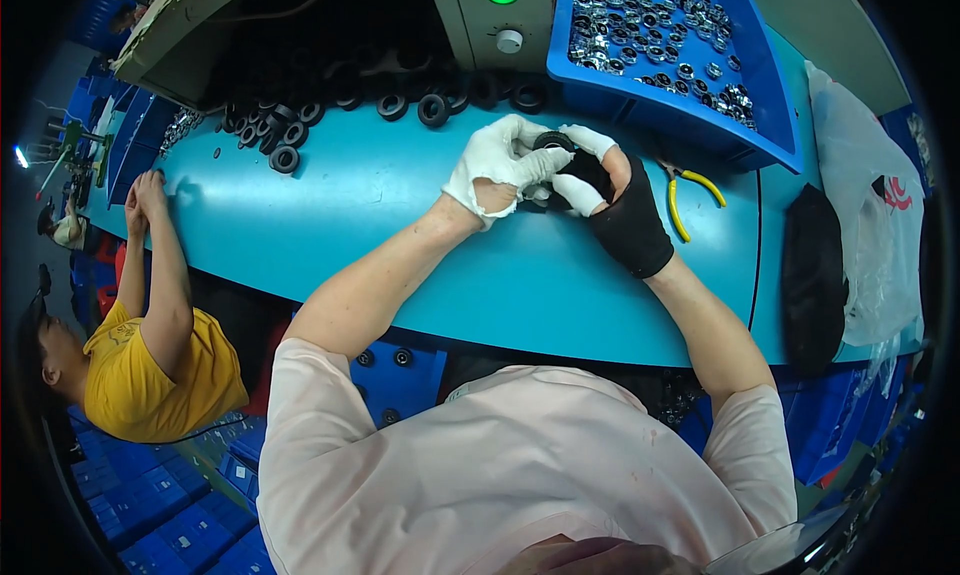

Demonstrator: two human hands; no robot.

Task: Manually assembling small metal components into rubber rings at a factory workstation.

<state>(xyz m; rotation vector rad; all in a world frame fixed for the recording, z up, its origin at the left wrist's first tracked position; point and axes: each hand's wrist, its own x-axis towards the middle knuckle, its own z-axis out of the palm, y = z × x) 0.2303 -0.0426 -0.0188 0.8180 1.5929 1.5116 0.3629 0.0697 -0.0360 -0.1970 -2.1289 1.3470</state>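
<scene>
One long blue-green workbench (350, 215) fills the view, folks, slick-looking enough that anything round and dropped could roll for the near edge! Far right, a blue plastic bin (655, 110) full of shiny metal hubs (650, 45); a knock from the right elbow or wrist, I'd say, might jolt it. Far left of centre, a loose heap of black rubber rings (285, 159), and a sideways sweep could scatter those.

Now the hands, mid-bench! The left hand (505, 165), in torn white glove, has thumb and fingers curled in, pinching. The right hand (625, 200), black-gloved, shows white-covered thumb and forefinger parted in a C; whether they press, I can't tell. Loose glove cloth could snag or slip there.

Just right lie yellow-handled pliers (674, 210), near enough for a stray knuckle to catch. And smallest, a black ring (553, 141) between both hands: uneven pressure could shoot it free!
</scene>
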